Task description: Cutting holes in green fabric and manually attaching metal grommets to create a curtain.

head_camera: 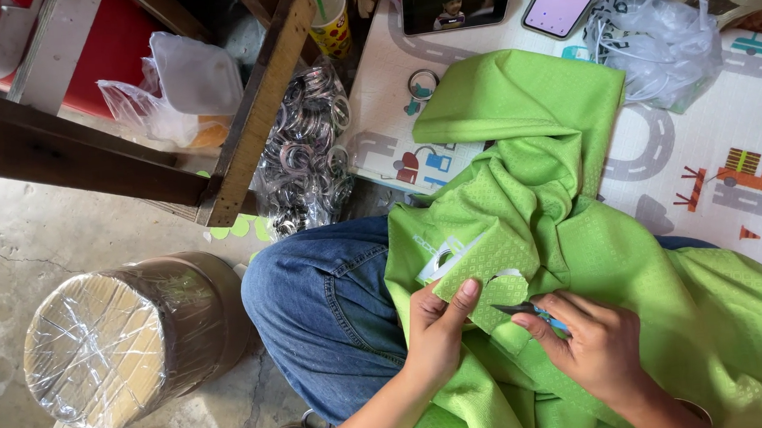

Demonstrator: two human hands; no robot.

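- The left hand has its grip closed on a small cut flap of the green fabric, thumb on top and fingers beneath, holding it taut over the lap.
- The right hand has its grip closed round small scissors with a blue handle; the dark blades point left at the edge of the pinched flap, right by the left thumb.
- The fabric lies draped across the person's jeans-clad knee and spreads up onto the road-print play mat.
- It looks light, thin and soft, with a fine woven pattern and a slight sheen; my judgement is that it will sag and slip unless held taut, so it is best pinched close beside the cut, as the left hand does.
- A white-edged round opening shows in the fabric just above the left hand.
- Further out: a bag of metal rings beside a wooden frame leg, one loose ring on the mat, two phones, a clear plastic bag, and a film-wrapped round drum on the concrete floor.
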